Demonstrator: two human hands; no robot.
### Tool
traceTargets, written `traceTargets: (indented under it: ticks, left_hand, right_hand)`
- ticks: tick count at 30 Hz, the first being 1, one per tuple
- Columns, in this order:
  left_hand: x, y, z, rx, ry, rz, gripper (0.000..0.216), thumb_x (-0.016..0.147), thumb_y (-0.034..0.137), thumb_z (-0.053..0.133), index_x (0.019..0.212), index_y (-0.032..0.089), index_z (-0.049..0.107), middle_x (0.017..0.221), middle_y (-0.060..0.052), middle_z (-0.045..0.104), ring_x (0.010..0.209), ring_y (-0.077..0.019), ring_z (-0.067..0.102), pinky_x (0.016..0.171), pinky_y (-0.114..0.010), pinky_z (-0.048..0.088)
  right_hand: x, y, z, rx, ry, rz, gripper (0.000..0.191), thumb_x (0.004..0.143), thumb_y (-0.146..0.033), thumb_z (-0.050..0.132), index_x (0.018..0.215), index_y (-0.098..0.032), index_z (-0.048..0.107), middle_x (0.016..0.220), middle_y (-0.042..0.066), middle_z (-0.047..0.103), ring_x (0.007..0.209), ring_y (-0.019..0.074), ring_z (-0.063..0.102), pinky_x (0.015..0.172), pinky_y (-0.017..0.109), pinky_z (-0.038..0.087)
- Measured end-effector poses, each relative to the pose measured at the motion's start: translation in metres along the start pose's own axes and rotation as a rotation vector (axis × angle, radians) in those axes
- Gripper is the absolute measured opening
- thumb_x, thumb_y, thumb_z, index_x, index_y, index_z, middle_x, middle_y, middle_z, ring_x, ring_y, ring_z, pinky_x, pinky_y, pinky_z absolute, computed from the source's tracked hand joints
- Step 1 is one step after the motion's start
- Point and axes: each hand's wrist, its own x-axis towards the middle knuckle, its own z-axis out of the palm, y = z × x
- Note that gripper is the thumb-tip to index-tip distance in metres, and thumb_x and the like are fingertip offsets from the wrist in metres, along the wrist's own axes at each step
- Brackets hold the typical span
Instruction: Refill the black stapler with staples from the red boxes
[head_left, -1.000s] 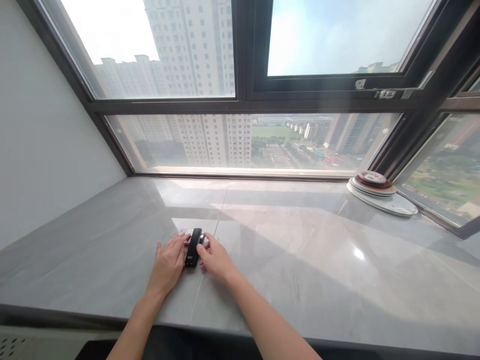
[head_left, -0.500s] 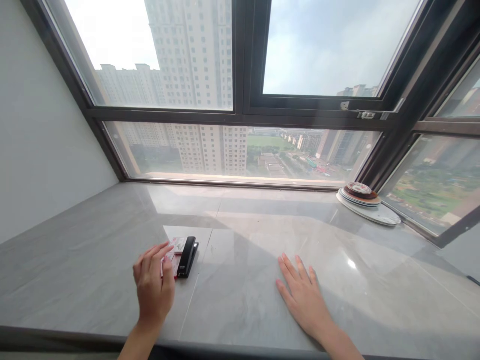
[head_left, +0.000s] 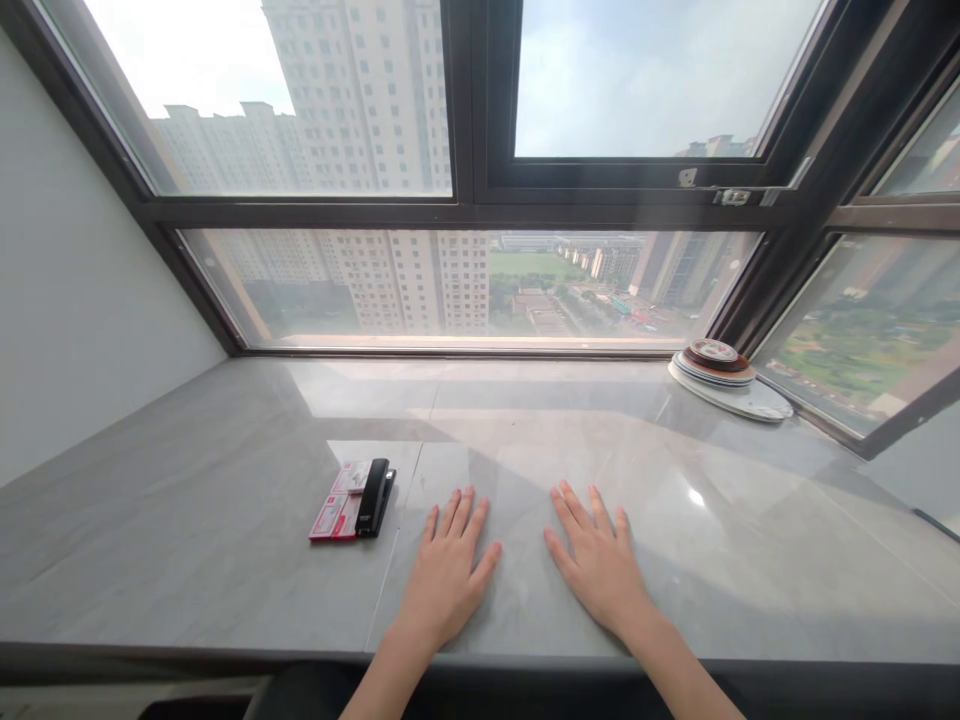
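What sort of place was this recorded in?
Probably an upper-floor room: a wide grey windowsill meets a dark window frame, and outside are tower blocks and a green field, the field seen from high up.

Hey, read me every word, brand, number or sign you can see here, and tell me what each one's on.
None can be read for certain.
Black stapler: small pale mark, too small to read.
Red-and-white packs: print, too small and blurred.
Top disc of the stack: reddish marking, too blurred to tell whether it's lettering.
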Motion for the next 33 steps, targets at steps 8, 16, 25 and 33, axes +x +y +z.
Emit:
traceTargets:
  ticks: [8, 16, 25, 33]
  left_hand:
    - [-0.001, 0.005, -0.006, -0.001, -0.019, -0.029, 0.063, 0.107, 0.057, 0.033, 0.165, 0.034, 0.027, 0.172, -0.001, 0.024, 0.160, -0.0260, 0.021, 0.128, -0.053, 0.021]
    - [-0.001, 0.006, -0.007, -0.014, -0.011, -0.033, 0.058, 0.108, 0.052, 0.031, 0.164, 0.035, 0.029, 0.171, -0.001, 0.028, 0.160, -0.0258, 0.021, 0.128, -0.054, 0.019]
    - [-0.001, 0.009, -0.003, -0.014, -0.004, -0.030, 0.061, 0.107, 0.052, 0.032, 0.166, 0.035, 0.023, 0.173, 0.000, 0.024, 0.161, -0.0277, 0.017, 0.129, -0.056, 0.015]
    - [-0.001, 0.014, -0.004, 0.010, -0.010, -0.037, 0.071, 0.103, 0.063, 0.037, 0.166, 0.034, 0.024, 0.173, -0.003, 0.021, 0.162, -0.0322, 0.007, 0.128, -0.063, 0.007]
  right_hand:
    - [-0.001, -0.012, 0.005, -0.040, 0.029, 0.063, 0.063, 0.105, -0.050, 0.026, 0.166, -0.033, 0.026, 0.174, -0.005, 0.016, 0.159, 0.0421, 0.002, 0.121, 0.073, 0.005]
    - [-0.004, -0.012, 0.001, -0.042, 0.035, 0.055, 0.063, 0.106, -0.050, 0.025, 0.167, -0.034, 0.024, 0.174, -0.006, 0.017, 0.159, 0.0403, 0.003, 0.122, 0.071, 0.006]
    - [-0.004, -0.014, -0.002, -0.029, 0.022, 0.059, 0.064, 0.105, -0.050, 0.025, 0.167, -0.033, 0.022, 0.174, -0.004, 0.017, 0.159, 0.0404, -0.001, 0.122, 0.070, 0.004]
    - [-0.005, -0.017, -0.004, -0.020, 0.015, 0.063, 0.065, 0.105, -0.049, 0.026, 0.167, -0.032, 0.022, 0.175, -0.003, 0.015, 0.159, 0.0401, -0.001, 0.122, 0.069, 0.005]
